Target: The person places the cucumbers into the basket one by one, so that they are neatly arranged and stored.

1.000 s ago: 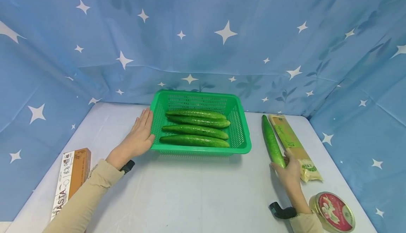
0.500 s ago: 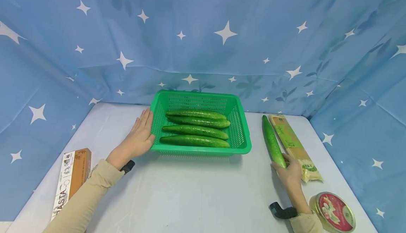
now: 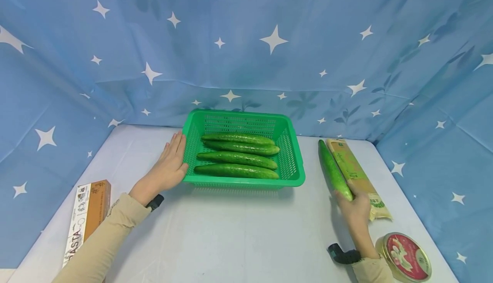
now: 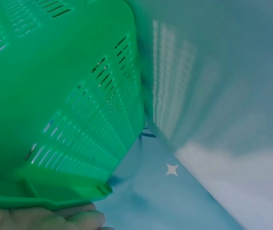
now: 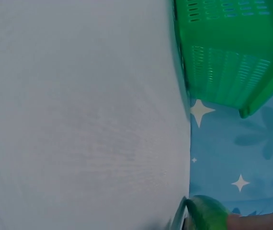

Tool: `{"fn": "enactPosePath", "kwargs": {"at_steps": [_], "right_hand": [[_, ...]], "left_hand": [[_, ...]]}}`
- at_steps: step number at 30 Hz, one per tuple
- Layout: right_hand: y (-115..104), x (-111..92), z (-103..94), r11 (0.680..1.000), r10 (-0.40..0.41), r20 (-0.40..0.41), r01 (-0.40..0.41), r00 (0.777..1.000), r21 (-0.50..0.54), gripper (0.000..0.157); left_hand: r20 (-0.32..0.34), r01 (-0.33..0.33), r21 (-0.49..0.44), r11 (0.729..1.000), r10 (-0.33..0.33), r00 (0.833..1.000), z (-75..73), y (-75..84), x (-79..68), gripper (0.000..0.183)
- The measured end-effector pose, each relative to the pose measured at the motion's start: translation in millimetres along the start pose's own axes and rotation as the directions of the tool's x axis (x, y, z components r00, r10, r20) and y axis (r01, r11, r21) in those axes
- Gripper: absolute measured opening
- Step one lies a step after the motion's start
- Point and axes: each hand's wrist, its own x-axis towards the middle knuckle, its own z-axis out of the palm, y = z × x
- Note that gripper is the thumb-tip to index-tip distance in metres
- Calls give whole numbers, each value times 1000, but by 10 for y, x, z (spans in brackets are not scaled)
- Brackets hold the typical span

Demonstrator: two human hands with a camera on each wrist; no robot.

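Note:
A green plastic basket [image 3: 242, 183] stands at the back middle of the white table, with several cucumbers [image 3: 236, 158] lying side by side in it. My left hand [image 3: 166, 166] rests with straight fingers against the basket's left rim; the left wrist view has its fingers [image 4: 79, 219] along that rim. On the right, my right hand [image 3: 356, 210] grips the near end of a single cucumber [image 3: 332, 169], thumb on one side and fingers on the other. Low in the right wrist view appear this cucumber's end [image 5: 209, 211] and a digit [image 5: 258, 221] against it.
Right beside the single cucumber lies a flat noodle packet [image 3: 356, 169]. A round tin [image 3: 406, 257] with a red lid stands near my right sleeve. At the left, a long pasta box [image 3: 90, 208] lies by my left forearm. Blue star-patterned cloth [image 3: 246, 47] closes off the back and sides.
My right hand has shifted slightly right, and the near end of the single cucumber has swung toward the noodle packet with it. The left hand and the basket have stayed put.

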Motion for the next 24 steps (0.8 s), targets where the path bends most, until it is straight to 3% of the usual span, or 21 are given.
{"fn": "enactPosePath", "kwargs": {"at_steps": [15, 20, 24], "right_hand": [[-104, 15, -28, 995, -95, -128, 95, 987, -7, 46], [-224, -1, -73, 987, -153, -177, 159, 972, 16, 45], [-369, -25, -153, 988, -143, -168, 150, 975, 35, 46]], "left_hand": [[-2, 0, 6, 1000, 0, 1000, -10, 16, -5, 73], [-4, -1, 13, 1000, 1, 1000, -8, 8, -6, 74], [-2, -2, 16, 1000, 2, 1000, -3, -2, -3, 74]]}}
